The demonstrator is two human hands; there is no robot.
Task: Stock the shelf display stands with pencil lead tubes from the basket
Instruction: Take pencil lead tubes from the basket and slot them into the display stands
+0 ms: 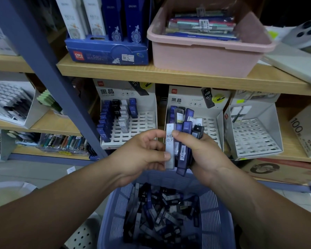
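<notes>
A blue plastic basket (115,209) below my hands holds several pencil lead tubes (162,209) in blue, black and grey. My right hand (203,155) grips a bunch of tubes (185,141) upright. My left hand (138,155) pinches a grey HB 0.7 tube (169,150) at the left side of that bunch. On the shelf behind, the left display stand (144,123) has its left columns filled with tubes. The middle stand (212,123) holds a few tubes at its back left. The right stand (255,137) is almost bare.
A blue steel upright (48,69) crosses the left. On the wooden shelf (169,72) above sit a pink tub (205,56) of pens and a blue box (108,53). Pens in packs (61,142) lie at lower left. A cardboard box (284,169) stands at right.
</notes>
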